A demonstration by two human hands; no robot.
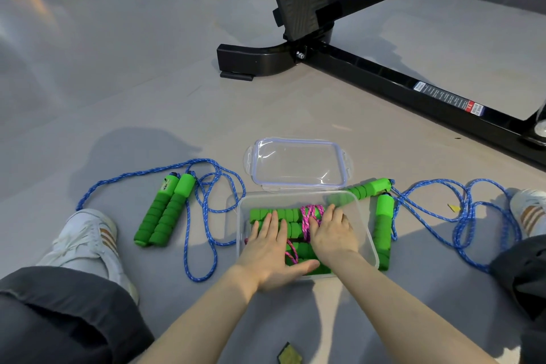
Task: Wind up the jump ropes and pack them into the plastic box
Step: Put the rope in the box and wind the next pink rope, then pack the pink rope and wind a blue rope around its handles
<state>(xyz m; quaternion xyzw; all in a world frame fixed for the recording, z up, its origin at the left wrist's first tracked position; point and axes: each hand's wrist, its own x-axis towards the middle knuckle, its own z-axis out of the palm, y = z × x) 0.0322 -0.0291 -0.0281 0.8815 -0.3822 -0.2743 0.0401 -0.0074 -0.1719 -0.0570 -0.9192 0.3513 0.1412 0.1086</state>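
Flat on the pink rope (310, 217) inside the plastic box (370, 241): left hand (267, 248) and right hand (332, 233), fingers straight and a little spread, gripping nothing, just pushing down. Under the palms, green foam handles (277, 214) lying side by side, with pink cord wrapped round the middle. One pink rope in there or two? Hard to tell.

To do this bit well: press softly and evenly to get the bundle down low, under the rim. Slide the handles up against one wall to leave room for more. Tuck in the loose pink loop by the left thumb, away from the edge, to let the lid (298, 162) close later. Watch out for sliding on the smooth floor (147, 97); push straight down, not sideways.

Not wound yet: the left blue rope (204, 204), loose on the floor, and the right blue rope (461, 210), with one green handle (384, 233) just beside the box wall. Lid off, lying just behind the box. Probably plenty left to do.
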